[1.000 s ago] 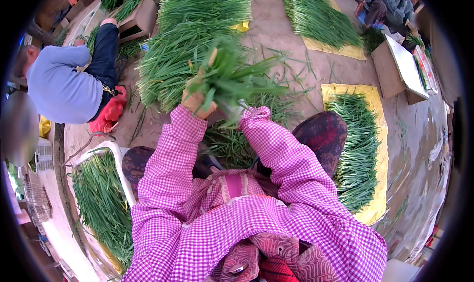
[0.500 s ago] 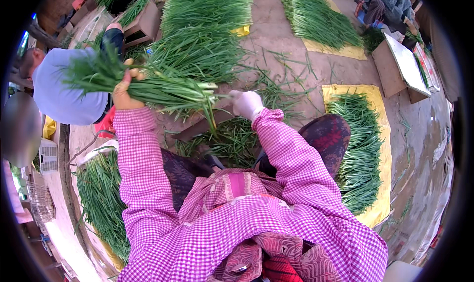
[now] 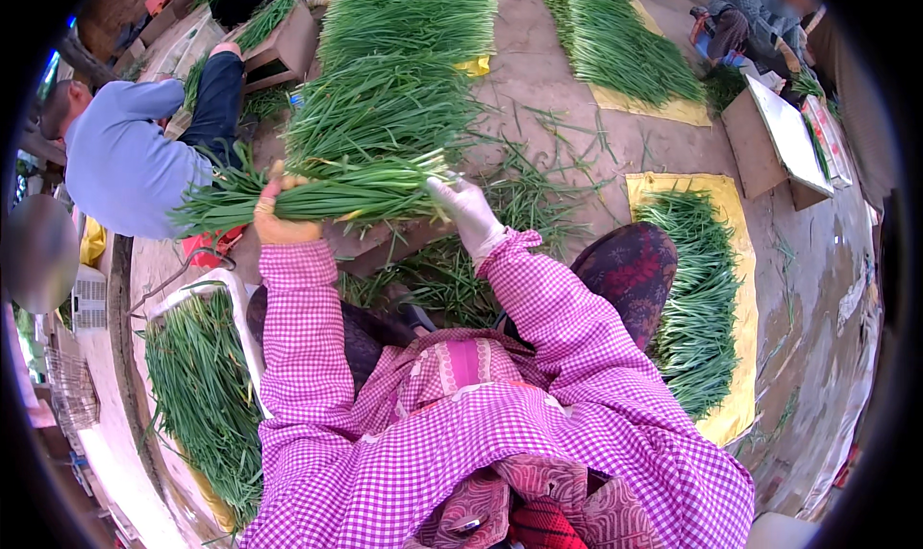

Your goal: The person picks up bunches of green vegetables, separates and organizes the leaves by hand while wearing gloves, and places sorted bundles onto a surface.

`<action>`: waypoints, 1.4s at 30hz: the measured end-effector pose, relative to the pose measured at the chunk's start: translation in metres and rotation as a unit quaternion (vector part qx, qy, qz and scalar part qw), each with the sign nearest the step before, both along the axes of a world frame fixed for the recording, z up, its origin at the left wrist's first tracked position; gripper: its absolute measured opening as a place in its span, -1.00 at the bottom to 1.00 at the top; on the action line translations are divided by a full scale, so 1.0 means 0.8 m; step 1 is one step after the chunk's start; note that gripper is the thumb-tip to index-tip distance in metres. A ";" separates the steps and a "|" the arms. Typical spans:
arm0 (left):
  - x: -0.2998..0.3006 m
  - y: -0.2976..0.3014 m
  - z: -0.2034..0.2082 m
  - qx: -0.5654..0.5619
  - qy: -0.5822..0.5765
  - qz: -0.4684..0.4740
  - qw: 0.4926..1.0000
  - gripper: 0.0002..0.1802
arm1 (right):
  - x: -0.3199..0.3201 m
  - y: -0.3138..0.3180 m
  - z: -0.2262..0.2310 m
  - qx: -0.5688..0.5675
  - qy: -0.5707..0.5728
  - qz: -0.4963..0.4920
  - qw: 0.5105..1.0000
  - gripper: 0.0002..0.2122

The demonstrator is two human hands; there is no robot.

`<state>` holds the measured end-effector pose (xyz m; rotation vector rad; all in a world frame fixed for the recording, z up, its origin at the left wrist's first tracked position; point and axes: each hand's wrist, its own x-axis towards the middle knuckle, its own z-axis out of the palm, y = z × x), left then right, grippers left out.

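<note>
A long bunch of garlic chives (image 3: 356,191) lies sideways before me, with leafy tips to the left and pale stem ends to the right. My left hand (image 3: 286,220) is closed around its leafy part, thumb and fingertips showing above the leaves. At the pale ends, my white-gloved right hand (image 3: 469,212) has its fingers closed on the stems; its fingertips are partly hidden among them. Beneath the bunch, loose chive leaves (image 3: 452,275) litter the floor between my legs.
Long rows of chives (image 3: 385,87) lie ahead, others on a yellow sheet (image 3: 738,261) at my right. A white-rimmed crate (image 3: 245,328) of chives stands at my left. One person (image 3: 130,155) sits at the left, another (image 3: 755,15) at far right beside a cardboard box (image 3: 755,145).
My left hand has brought the bunch rightward and slightly down, now more level. My right hand has shifted from just beside the stem ends onto them. The person at left has leaned back.
</note>
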<state>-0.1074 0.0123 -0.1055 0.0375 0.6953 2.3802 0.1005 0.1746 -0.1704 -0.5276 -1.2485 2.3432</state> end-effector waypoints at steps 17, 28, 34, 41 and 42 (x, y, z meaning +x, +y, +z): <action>-0.028 -0.001 0.005 -0.116 0.113 0.079 0.984 -0.80 | 0.079 0.073 0.053 -0.036 0.129 -0.126 0.983 -0.71; 0.007 0.026 0.003 -0.057 0.140 0.118 0.981 -0.83 | -0.028 -0.017 0.047 0.015 0.004 0.084 0.996 -0.49; -0.004 0.008 0.005 -0.017 0.115 0.106 0.988 -0.83 | -0.034 -0.004 0.019 -0.107 0.009 -0.031 0.994 -0.75; -0.035 -0.017 -0.012 0.011 0.074 0.133 0.988 -0.75 | 0.082 0.126 -0.105 0.273 -0.316 -0.081 0.905 -0.67; -0.036 -0.020 -0.014 0.011 0.061 0.138 0.988 -0.75 | 0.073 0.113 -0.087 0.300 -0.308 -0.066 0.900 -0.63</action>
